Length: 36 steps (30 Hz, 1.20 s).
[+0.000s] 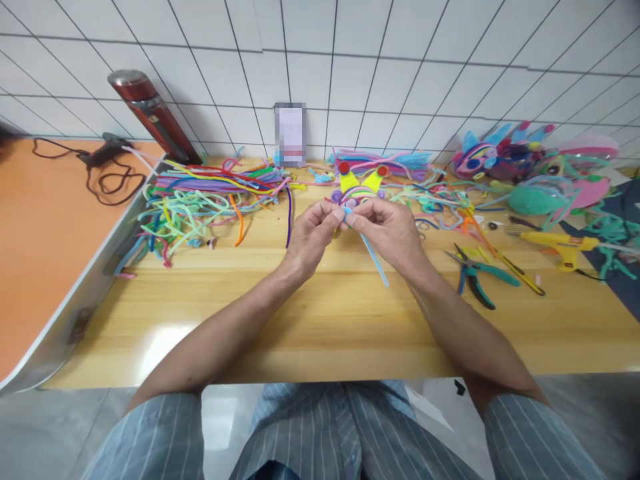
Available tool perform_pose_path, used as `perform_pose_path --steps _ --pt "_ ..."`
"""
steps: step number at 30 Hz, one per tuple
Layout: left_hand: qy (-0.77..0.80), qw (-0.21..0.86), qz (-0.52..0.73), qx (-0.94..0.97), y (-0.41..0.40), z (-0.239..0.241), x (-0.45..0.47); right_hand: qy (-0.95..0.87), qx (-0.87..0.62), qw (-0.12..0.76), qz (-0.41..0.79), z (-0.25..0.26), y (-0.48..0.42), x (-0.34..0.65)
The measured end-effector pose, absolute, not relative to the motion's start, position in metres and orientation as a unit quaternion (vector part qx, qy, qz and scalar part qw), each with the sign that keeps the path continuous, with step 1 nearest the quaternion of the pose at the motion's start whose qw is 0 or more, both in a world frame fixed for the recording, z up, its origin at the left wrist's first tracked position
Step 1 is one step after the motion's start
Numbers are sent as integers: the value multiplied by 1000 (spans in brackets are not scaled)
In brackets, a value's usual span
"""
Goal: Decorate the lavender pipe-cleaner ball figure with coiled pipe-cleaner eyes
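Both my hands meet over the wooden table, fingers pinched on a light blue pipe cleaner (375, 260). My left hand (313, 237) grips it with thumb and forefinger from the left. From the right, my right hand (387, 230) pinches it close by, and its loose end hangs down toward me. Just beyond my fingertips is a colourful craft figure (356, 190) with yellow, red-tipped horns and purple round pieces at its sides. My hands cover its lower part, so I cannot tell whether the pipe cleaner is joined to it.
Pipe cleaners (220, 180) lie heaped at left, with another bundle (383, 163) behind. At right are pliers (477, 273), a yellow glue gun (560, 247), an orange-yellow cutter (520, 273) and finished-looking crafts (540, 193). A phone (291, 133) and a red flask (155, 117) stand by the tiled wall.
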State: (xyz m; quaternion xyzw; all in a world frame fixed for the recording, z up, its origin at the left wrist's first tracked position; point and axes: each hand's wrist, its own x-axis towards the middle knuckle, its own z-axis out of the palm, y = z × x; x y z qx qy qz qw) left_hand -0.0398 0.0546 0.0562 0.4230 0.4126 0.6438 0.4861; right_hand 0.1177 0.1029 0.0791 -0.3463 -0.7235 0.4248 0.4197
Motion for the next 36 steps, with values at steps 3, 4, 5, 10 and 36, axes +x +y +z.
perform_pose_path --steps 3,4,5,10,36 --pt "393 516 633 423 58 56 -42 -724 -353 416 421 82 102 118" --pt "390 525 620 434 59 58 -44 -729 -356 410 417 83 103 120" --pt "390 530 605 449 60 61 -47 -735 -360 401 411 85 104 122" --pt "414 513 550 513 63 81 -63 -768 -371 362 375 87 108 128" --pt "426 464 701 335 49 48 -26 -690 -359 433 454 72 101 112"
